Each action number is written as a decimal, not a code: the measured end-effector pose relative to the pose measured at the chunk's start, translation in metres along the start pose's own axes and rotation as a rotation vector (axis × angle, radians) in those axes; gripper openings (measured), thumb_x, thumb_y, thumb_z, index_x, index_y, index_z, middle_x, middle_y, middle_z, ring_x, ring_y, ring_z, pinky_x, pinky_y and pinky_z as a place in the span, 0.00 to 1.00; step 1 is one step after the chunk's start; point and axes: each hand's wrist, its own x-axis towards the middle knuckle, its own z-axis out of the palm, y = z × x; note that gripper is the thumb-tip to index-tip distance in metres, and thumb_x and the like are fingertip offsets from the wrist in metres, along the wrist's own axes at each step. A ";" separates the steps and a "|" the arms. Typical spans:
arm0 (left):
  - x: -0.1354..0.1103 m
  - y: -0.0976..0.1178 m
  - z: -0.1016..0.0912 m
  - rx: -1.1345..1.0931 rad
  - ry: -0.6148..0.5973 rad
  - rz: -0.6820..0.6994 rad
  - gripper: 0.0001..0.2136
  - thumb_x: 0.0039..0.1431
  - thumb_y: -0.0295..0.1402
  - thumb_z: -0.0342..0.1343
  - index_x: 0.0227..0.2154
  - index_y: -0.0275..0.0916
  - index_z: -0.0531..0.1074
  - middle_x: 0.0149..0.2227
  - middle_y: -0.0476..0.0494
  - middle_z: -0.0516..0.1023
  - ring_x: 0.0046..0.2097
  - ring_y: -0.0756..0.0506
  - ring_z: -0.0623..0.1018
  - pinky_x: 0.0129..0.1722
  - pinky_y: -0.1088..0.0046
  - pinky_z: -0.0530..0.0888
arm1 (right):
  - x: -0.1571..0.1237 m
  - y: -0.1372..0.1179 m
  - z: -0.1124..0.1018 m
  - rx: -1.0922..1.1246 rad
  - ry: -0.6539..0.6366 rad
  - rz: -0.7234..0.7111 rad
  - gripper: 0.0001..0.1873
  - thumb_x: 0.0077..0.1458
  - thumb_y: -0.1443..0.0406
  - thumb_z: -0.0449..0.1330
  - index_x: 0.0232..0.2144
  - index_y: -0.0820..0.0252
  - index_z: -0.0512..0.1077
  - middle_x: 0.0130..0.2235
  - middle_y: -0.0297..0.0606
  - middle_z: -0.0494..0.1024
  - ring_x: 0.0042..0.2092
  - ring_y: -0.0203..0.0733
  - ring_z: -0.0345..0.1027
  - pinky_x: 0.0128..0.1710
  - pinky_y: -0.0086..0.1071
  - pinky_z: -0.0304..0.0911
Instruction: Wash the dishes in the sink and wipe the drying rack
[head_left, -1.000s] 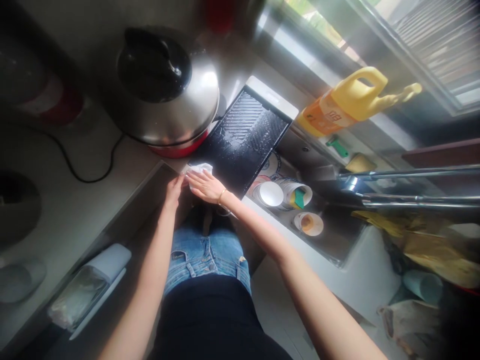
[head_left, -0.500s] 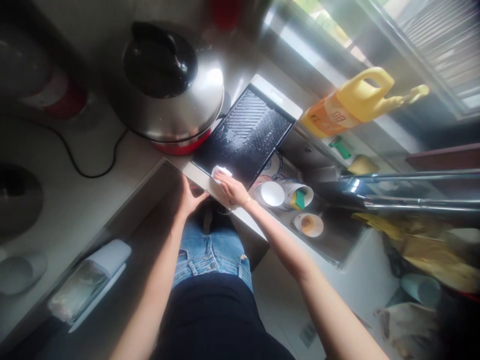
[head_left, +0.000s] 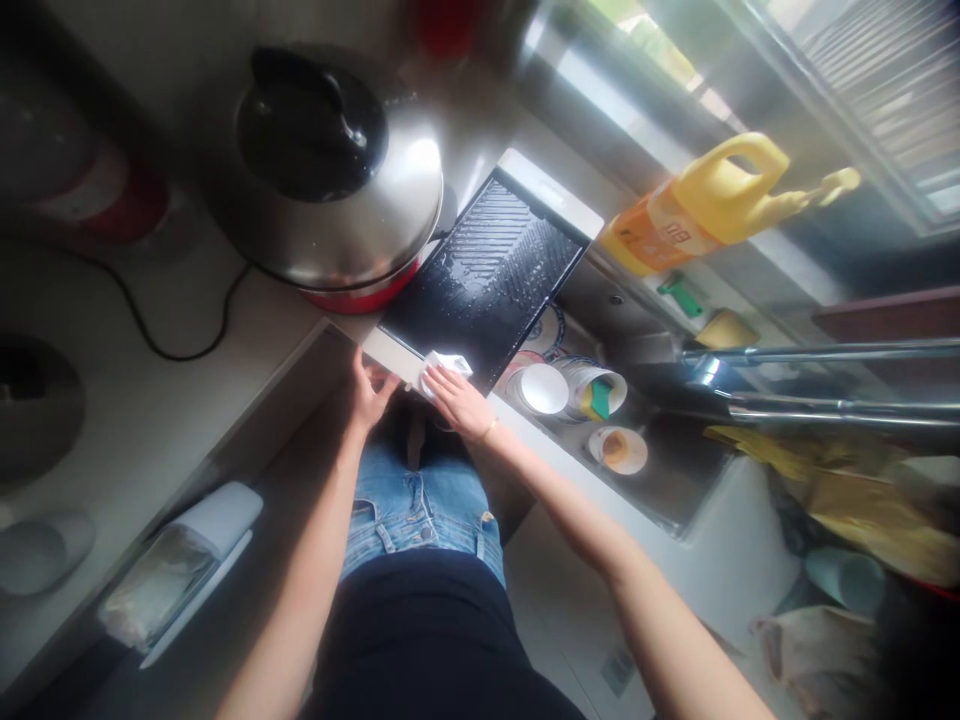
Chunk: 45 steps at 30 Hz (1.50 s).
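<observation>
A black ribbed tray with a white rim lies on the counter beside the sink, wet with drops. My right hand presses a small white cloth against the tray's near edge, fingers closed on it. My left hand rests against the tray's near left corner, fingers curled on the white rim.
A steel pot with a black lid stands at the tray's left, a black cord beside it. The sink holds several bowls. A yellow detergent jug lies by the window. A tap reaches over the sink.
My right hand slid the cloth from the tray's left corner along its near edge to the right, then back a little. My left hand moved onto the tray's corner.
</observation>
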 end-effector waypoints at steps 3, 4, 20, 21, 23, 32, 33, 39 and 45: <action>0.005 0.002 0.010 -0.146 0.110 -0.056 0.31 0.67 0.48 0.47 0.66 0.39 0.46 0.58 0.28 0.71 0.50 0.42 0.79 0.50 0.61 0.76 | 0.074 -0.006 0.003 0.052 0.036 -0.052 0.29 0.70 0.61 0.42 0.67 0.68 0.58 0.69 0.48 0.58 0.72 0.46 0.45 0.71 0.49 0.47; 0.007 0.004 0.014 -0.147 0.141 -0.068 0.29 0.68 0.46 0.45 0.65 0.39 0.47 0.59 0.28 0.70 0.51 0.42 0.79 0.50 0.61 0.76 | 0.095 -0.009 0.003 0.062 0.035 -0.079 0.29 0.70 0.61 0.42 0.67 0.69 0.59 0.69 0.48 0.58 0.72 0.46 0.45 0.72 0.47 0.47; 0.028 0.005 0.022 -0.053 0.299 0.002 0.16 0.65 0.35 0.46 0.54 0.37 0.63 0.58 0.33 0.70 0.59 0.43 0.71 0.60 0.64 0.67 | 0.119 -0.012 -0.016 -0.080 0.082 0.142 0.23 0.69 0.58 0.47 0.61 0.55 0.68 0.64 0.47 0.66 0.67 0.55 0.53 0.66 0.53 0.50; 0.028 0.005 0.021 -0.042 0.291 0.000 0.16 0.66 0.35 0.46 0.54 0.38 0.63 0.57 0.33 0.70 0.58 0.43 0.71 0.60 0.64 0.67 | 0.118 -0.008 -0.019 -0.098 0.039 0.089 0.23 0.69 0.58 0.47 0.62 0.53 0.67 0.65 0.45 0.65 0.68 0.52 0.53 0.67 0.52 0.48; 0.027 0.004 0.019 -0.008 0.280 -0.006 0.17 0.66 0.37 0.46 0.55 0.38 0.63 0.57 0.33 0.70 0.57 0.43 0.72 0.60 0.63 0.67 | 0.117 0.004 -0.025 -0.129 -0.033 0.016 0.24 0.69 0.59 0.47 0.64 0.51 0.64 0.67 0.40 0.63 0.69 0.49 0.52 0.70 0.51 0.44; 0.025 -0.003 0.019 0.088 0.308 0.024 0.18 0.67 0.39 0.44 0.55 0.37 0.63 0.55 0.30 0.70 0.56 0.40 0.72 0.58 0.60 0.68 | 0.123 0.129 -0.095 -0.195 0.144 0.548 0.29 0.69 0.64 0.46 0.68 0.69 0.55 0.71 0.56 0.49 0.72 0.63 0.41 0.68 0.65 0.32; 0.024 -0.002 0.020 0.104 0.319 0.025 0.18 0.67 0.39 0.44 0.55 0.37 0.63 0.55 0.30 0.70 0.56 0.40 0.72 0.58 0.60 0.67 | 0.123 0.135 -0.102 -0.183 0.162 0.601 0.29 0.69 0.65 0.45 0.69 0.72 0.54 0.71 0.59 0.48 0.72 0.64 0.40 0.67 0.65 0.34; 0.018 0.014 0.032 0.341 0.517 0.081 0.22 0.63 0.35 0.51 0.60 0.35 0.63 0.62 0.26 0.64 0.67 0.35 0.62 0.66 0.55 0.57 | 0.107 0.072 -0.066 -0.128 0.082 0.159 0.25 0.68 0.66 0.48 0.64 0.65 0.64 0.68 0.50 0.60 0.70 0.56 0.48 0.69 0.56 0.45; 0.015 0.011 0.052 0.338 0.617 0.003 0.26 0.63 0.33 0.49 0.63 0.34 0.60 0.66 0.25 0.59 0.69 0.34 0.58 0.68 0.52 0.53 | 0.116 0.026 -0.029 -0.036 -0.046 -0.234 0.22 0.68 0.64 0.46 0.58 0.61 0.71 0.62 0.47 0.68 0.66 0.46 0.57 0.67 0.46 0.55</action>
